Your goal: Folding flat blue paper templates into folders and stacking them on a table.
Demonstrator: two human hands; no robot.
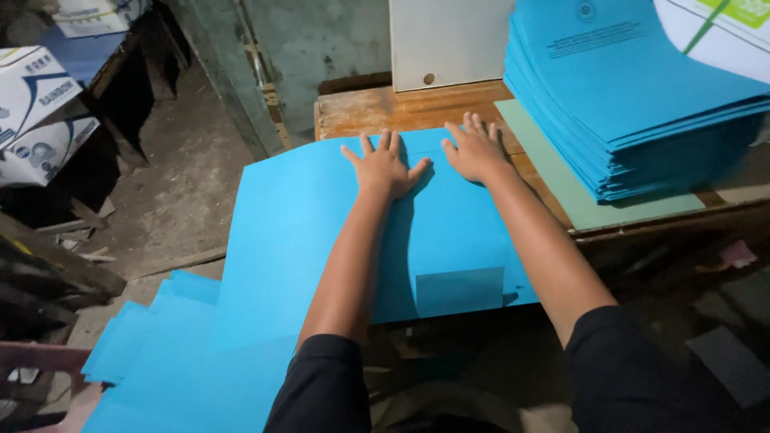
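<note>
A large blue card sheet (305, 224) lies over the edge of a wooden table (377, 108), hanging off toward me. My left hand (383, 167) presses flat on its far part, fingers spread. Beside it, my right hand (475, 150) lies flat on the same sheet near its far right edge, fingers together. Neither hand grips anything. A small folded flap (459, 290) shows at the sheet's near right corner.
A tall stack of blue printed card sheets (634, 104) sits at the table's right on a pale green sheet (593, 204). More blue sheets (160, 353) lie low at the left. Cardboard boxes (36, 112) stand on dark shelves at far left. A white panel (445, 40) leans behind.
</note>
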